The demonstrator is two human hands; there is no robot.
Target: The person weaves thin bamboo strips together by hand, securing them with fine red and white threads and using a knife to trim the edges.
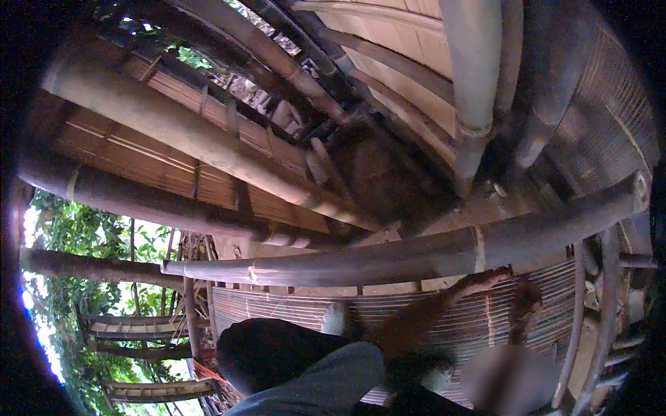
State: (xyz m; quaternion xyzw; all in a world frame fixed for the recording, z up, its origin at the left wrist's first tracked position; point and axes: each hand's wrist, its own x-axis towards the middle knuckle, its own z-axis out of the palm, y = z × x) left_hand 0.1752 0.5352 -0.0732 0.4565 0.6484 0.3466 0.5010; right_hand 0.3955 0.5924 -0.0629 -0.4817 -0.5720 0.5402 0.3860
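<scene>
From a blue-grey sleeve [333, 380] at the lower middle, a bare forearm stretches right to my left hand [489, 279], just below the long bamboo pole [388, 260]. Beside it, farther right, my right hand [527, 299] is raised near the same pole. Both hands are dim and smeared, so their fingers and anything held in them cannot be made out. Whether either hand touches the pole is unclear. A blurred patch [510, 380] covers the area below the right hand. My dark-clothed knee [277, 352] is bent at the left of the sleeve.
Under the hands spreads a slatted floor [409, 305] of thin strips. Thick slanting bamboo poles [208, 152] and upright posts [475, 83] frame woven panels [392, 28]. At the left, rails [97, 267] stand before green foliage [62, 222]. A whitish object [336, 319] lies past my knee.
</scene>
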